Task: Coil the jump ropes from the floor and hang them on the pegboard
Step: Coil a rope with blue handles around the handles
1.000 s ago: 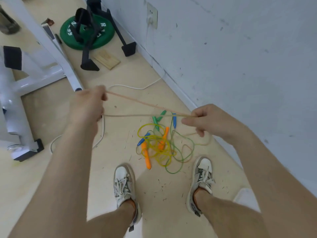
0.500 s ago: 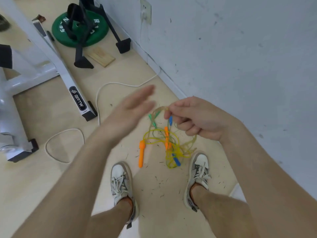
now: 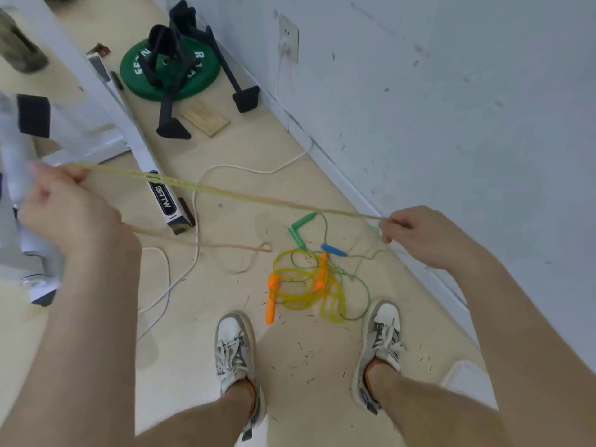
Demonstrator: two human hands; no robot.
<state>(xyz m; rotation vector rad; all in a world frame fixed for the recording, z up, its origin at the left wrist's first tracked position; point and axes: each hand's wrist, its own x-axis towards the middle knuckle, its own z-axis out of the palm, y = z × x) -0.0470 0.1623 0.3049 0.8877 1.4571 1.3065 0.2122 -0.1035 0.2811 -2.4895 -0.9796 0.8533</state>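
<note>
A thin tan jump rope (image 3: 225, 193) is stretched taut between my hands. My left hand (image 3: 64, 204) grips one part of it at the far left; my right hand (image 3: 419, 233) pinches another part near the wall. A slack loop of the same rope (image 3: 254, 250) hangs below toward the floor. On the floor between my feet and the wall lies a tangle of ropes: a yellow rope (image 3: 306, 285) with orange handles (image 3: 271, 298), a green rope with green handles (image 3: 300, 229), and a blue handle (image 3: 333, 250). No pegboard is in view.
A white machine frame (image 3: 129, 130) stands at left. A green weight plate (image 3: 167, 69) with a black stand (image 3: 174, 101) sits at the back beside a wooden block (image 3: 206, 119). A white cable (image 3: 193, 237) runs from the wall socket (image 3: 288, 38) across the floor. My shoes (image 3: 235, 350) stand near the tangle.
My left hand, open and near the right hand half a second ago, has swung far left and now grips the rope, drawing out a long taut length between the hands.
</note>
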